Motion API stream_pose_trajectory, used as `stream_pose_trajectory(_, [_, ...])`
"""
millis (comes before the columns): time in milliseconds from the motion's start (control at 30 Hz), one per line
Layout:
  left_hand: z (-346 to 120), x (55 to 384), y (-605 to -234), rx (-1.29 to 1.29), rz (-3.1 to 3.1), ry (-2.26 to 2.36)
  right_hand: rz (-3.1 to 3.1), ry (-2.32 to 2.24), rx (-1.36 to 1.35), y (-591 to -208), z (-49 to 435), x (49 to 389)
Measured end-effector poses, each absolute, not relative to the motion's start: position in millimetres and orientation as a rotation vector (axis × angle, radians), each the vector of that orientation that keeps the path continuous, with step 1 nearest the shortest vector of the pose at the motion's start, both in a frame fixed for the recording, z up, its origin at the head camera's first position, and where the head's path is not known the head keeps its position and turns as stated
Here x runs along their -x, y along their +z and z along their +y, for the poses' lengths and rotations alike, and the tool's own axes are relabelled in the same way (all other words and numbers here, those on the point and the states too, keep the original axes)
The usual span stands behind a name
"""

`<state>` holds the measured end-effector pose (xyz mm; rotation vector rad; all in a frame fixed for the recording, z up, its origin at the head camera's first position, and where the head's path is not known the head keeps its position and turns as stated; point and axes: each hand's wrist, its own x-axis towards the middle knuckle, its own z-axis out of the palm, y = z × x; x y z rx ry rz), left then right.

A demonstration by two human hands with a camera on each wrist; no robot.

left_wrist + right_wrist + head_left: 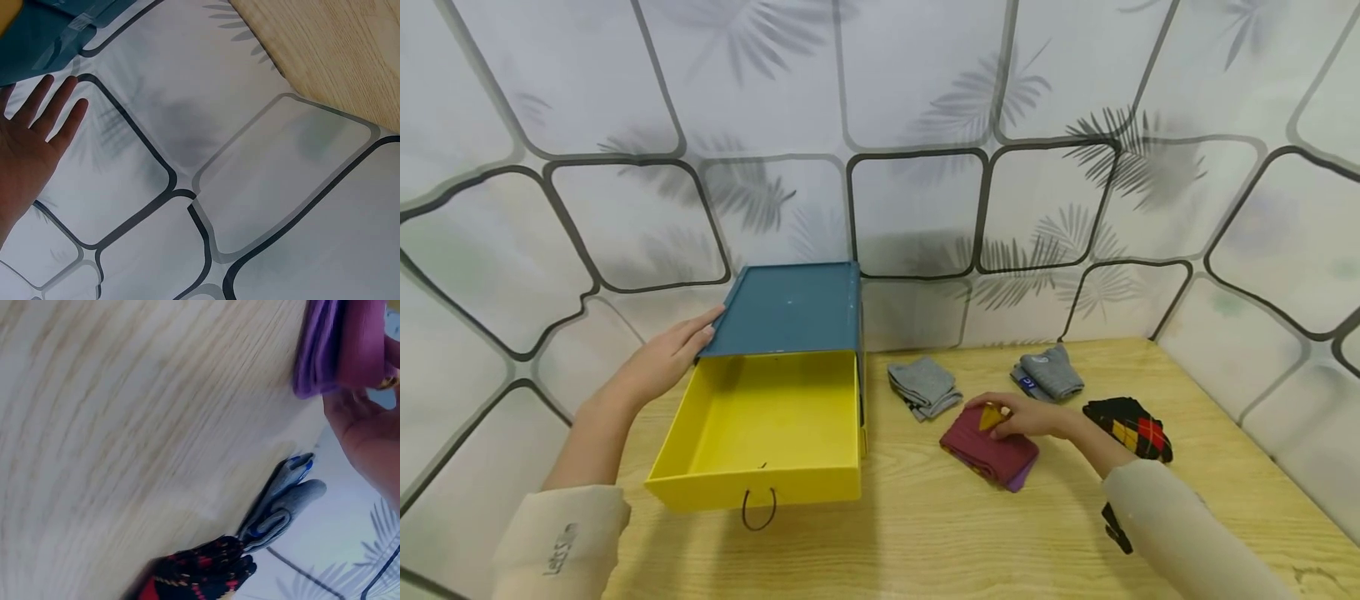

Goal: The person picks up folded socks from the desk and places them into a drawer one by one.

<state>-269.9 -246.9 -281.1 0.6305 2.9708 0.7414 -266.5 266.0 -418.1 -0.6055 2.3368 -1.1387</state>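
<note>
Right Hand Pinches Folded Maroon Sock Bundle Beside an Open Yellow Drawer

The maroon bundle (981, 454) is on the right of the drawer, over the bench, between two grey pairs and the near edge; whether it rests on the wood is hard to tell. The right hand (1028, 415) pinches it at its far edge, thumb beside an ochre patch (991, 417). A purple layer (1021, 477) shows beneath, so the grip should take in every layer and stay level, lest the fold slip open. The knit looks soft and finely ribbed, and would probably sag if held by one corner.

The yellow drawer (752, 492) is a shallow, straight-walled tray with a thin dark loop handle (758, 529), pulled out of a blue casing (790, 304). The left hand (662, 358) touches the casing's left edge, fingers straight and slightly spread; light, even pressure should steady it.

Farther out lie a squarish grey fold (923, 385), a grey pair with a blue label (1054, 377) and a black argyle pair (1131, 429). The bench (925, 533) has pale wood grain; leaf-printed sheeting (917, 208) stands behind.
</note>
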Motion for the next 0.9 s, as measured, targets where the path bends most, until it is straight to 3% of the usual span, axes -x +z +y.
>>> stream_pose_trajectory(533, [-247,272,-281,-0.624,2.967,0.751,2.103,-1.310,0.539,-415,285,258])
stream_pose_trajectory(900, [-248,272,-281,-0.626,2.966,0.749,2.212,-1.320,0.329,-421,279,254])
